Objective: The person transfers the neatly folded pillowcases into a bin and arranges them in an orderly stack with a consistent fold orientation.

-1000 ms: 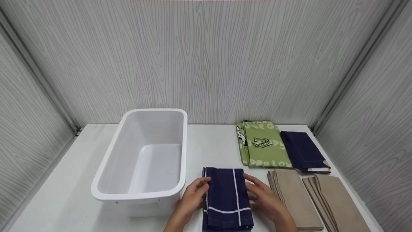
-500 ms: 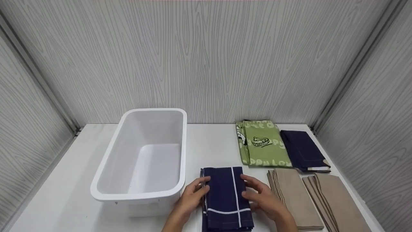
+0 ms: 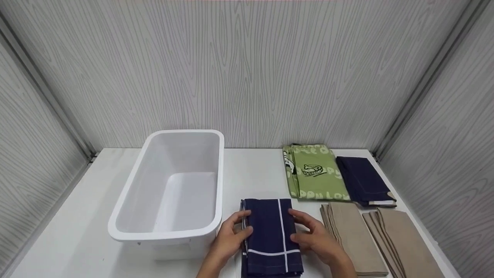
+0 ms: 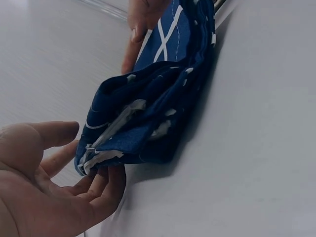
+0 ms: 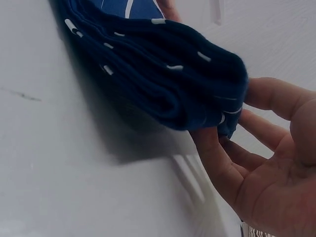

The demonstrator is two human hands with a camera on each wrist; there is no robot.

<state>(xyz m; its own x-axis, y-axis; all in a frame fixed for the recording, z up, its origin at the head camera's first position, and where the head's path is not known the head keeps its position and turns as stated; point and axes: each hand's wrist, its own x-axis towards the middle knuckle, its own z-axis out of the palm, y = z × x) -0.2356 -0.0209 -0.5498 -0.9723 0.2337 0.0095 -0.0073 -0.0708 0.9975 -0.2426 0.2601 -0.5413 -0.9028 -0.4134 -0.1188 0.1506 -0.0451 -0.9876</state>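
Observation:
A folded navy cloth (image 3: pixel 266 235) with crossing white lines lies lengthwise at the front of the table. My left hand (image 3: pixel 227 240) grips its left edge, and my right hand (image 3: pixel 320 242) grips the right edge. In the left wrist view, left fingers (image 4: pixel 112 190) reach under the layered navy cloth (image 4: pixel 133 118) while the thumb stays at its upper side. The right wrist view has the right hand (image 5: pixel 276 182) in a similar hold, some fingers beneath the thick folds of the navy cloth (image 5: pixel 168 74). That end shows a gap and shadow below it.
A deep white tub (image 3: pixel 166 234) stands left of the hands. To the right lie two folded beige cloths (image 3: pixel 357 239), with a green printed cloth (image 3: pixel 318 173) and another dark navy cloth (image 3: pixel 364 179) behind. Grey wood-grain panels (image 3: pixel 247 73) enclose the white table (image 3: pixel 252 173).
The navy cloth has shifted very slightly left and away from me. My right thumb has come onto its right edge, and both hands have adjusted their fingers. The other cloths and tub stay put.

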